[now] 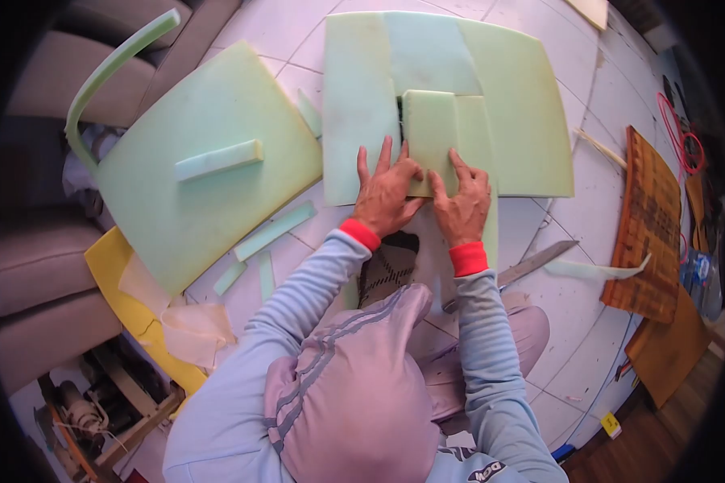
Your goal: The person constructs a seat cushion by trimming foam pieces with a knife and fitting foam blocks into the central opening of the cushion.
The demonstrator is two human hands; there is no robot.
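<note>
Mauve cloth with grey stripes: one, lower middle of the frame, nearest the camera.
Foam block: one, pale green, upper middle, lying on a pieced foam panel. Likely light, soft and springy, little inclined to slip, apt to dent or tear at the corners; best held by its long sides with broad, flat pressure.
Left hand: at the block's near left corner, outer fingers fanned; whether thumb and forefinger pinch cannot be told.
Right hand: fingers apart, thumb and forefinger resting on the foam.
Second foam panel: upper left, bearing one foam bar.
Long knife: right of centre, on the tiles.
Plastic bottle: far right, contents indistinct.
Wooden frame: lower left, enclosing dark machine parts, not identifiable.
</note>
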